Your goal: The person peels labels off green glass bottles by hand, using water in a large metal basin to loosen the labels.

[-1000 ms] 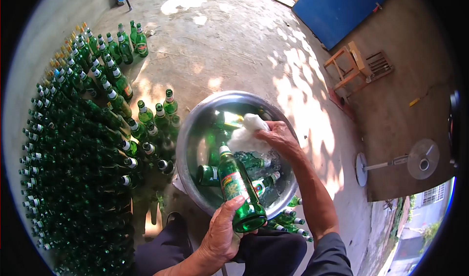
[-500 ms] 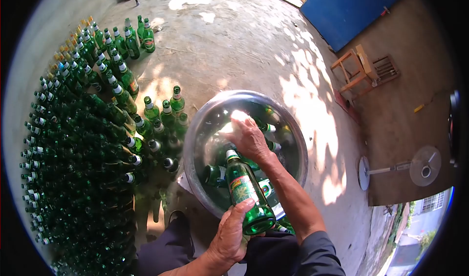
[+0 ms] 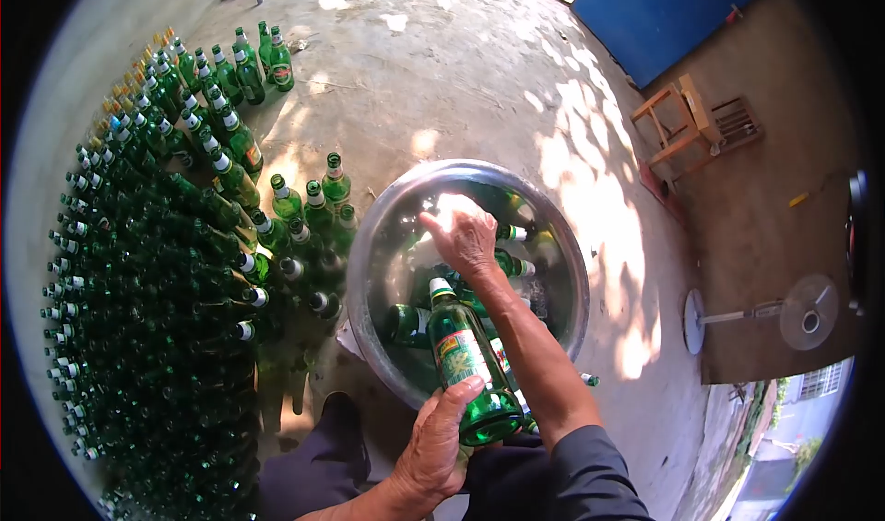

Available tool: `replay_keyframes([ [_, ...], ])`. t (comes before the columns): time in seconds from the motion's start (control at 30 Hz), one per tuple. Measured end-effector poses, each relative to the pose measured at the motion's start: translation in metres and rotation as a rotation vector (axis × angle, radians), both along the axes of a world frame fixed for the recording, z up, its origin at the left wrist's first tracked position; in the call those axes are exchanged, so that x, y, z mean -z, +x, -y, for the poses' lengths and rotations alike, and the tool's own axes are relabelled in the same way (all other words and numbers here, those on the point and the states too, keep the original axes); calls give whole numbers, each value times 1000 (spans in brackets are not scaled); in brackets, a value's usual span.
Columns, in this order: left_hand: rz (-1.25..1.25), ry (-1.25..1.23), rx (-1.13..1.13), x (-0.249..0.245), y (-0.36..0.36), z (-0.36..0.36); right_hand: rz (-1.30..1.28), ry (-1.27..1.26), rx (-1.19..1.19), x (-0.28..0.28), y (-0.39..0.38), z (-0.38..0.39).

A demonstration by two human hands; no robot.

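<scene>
My left hand [image 3: 438, 438] is wrapped round the lower part of a green glass bottle [image 3: 461, 355], which is tilted with its white-wrapped neck up and away from me. The bottle hangs over the near side of a round metal basin [image 3: 369, 362]. Above the middle of the basin is my right hand [image 3: 464, 235]; its back faces the camera, strong sunlight washes out part of it, and its fingers are largely hidden. Several green bottles lie in the basin, among them one [image 3: 408, 325] left of the held bottle and one [image 3: 513, 233] on the right.
Many green bottles [image 3: 138, 337] stand packed along the left wall, with a smaller group [image 3: 318, 212] beside the basin. On the right are a wooden stool [image 3: 678, 124], a standing fan [image 3: 809, 314] and a blue panel [image 3: 668, 18]. My shoe [image 3: 340, 408] is near the basin.
My right hand has shifted slightly up, away from the neck of the held bottle. The left hand keeps its hold. The view has moved a little, shifting the basin slightly right and up.
</scene>
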State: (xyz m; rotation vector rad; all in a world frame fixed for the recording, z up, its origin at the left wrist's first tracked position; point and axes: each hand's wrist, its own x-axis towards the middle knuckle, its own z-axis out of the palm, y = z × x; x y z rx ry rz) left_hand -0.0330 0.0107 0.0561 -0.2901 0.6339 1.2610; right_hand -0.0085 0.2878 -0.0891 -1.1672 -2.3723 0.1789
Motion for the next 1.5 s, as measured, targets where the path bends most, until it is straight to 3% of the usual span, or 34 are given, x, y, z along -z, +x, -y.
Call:
replay_keyframes([
  [0.2,-17,-1,10,-3,0,0,29,-23,14,16,3,2],
  [0.37,-19,5,17,0,0,0,-87,-213,-48,36,12,-13],
  [0.7,-20,11,16,3,0,0,-227,-153,74,18,18,5],
  [0.8,-34,12,21,2,-3,0,-131,10,73,7,33,10],
  [0.87,-33,6,33,0,-5,-1,-147,-94,117,-3,52,12],
  [0.93,-45,19,14,0,-8,-2,-353,-108,216,-11,70,12],
  [1.0,-49,38,-2,5,-10,-4,-413,-333,282,-3,106,5],
  [1.03,-69,47,2,4,-13,-5,-414,-330,292,-7,120,9],
  [1.1,-113,63,6,-3,-19,-8,-339,-748,390,-15,147,25],
  [1.13,-122,59,-4,-5,-21,-8,-343,-742,395,-16,159,34],
  [1.2,-100,75,-24,-5,-25,-6,27,-521,328,-13,180,52],
  [1.3,-127,89,-27,-4,-32,-4,191,-427,373,-8,198,80],
  [1.5,-164,95,-90,-9,-37,-9,113,-410,298,-14,201,100],
])
